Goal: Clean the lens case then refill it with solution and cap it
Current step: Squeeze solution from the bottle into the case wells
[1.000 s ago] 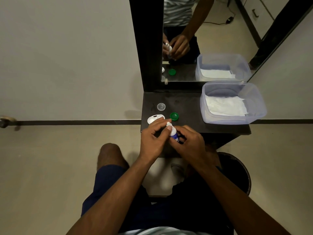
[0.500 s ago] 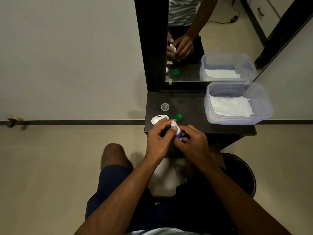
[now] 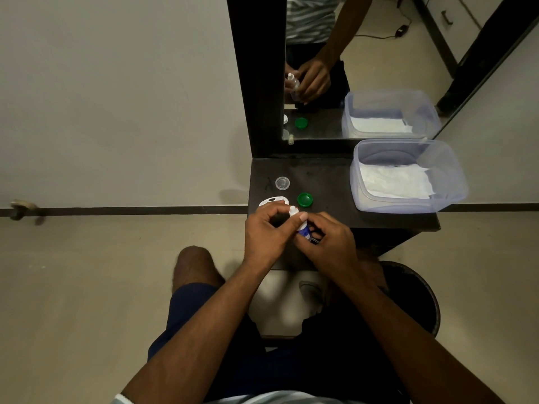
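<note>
Here, left hand: the left hand (image 3: 267, 231) is raised over the near edge of the shelf, forearm coming up from the lower left, fingers curled inward and the thumb laid against the neck of the solution bottle (image 3: 299, 224).
Right hand: the right hand (image 3: 329, 242) meets it from the lower right, fingers curled round the bottle's lower body, gripping it.
Solution bottle: small, white with a blue label, tilted with its white nozzle tip pointing up and away, held between both hands above the shelf's front edge.
Lens case: the white lens case (image 3: 269, 202) lies on the dark shelf (image 3: 323, 182), just beyond the left knuckles and partly hidden by them.
Caps: a green cap (image 3: 305, 199) lies just right of the case; a clear cap (image 3: 282, 183) lies behind it, nearer the mirror (image 3: 364, 53).
Container: a clear plastic tub (image 3: 408, 176) holding white tissue stands at the shelf's right end.
</note>
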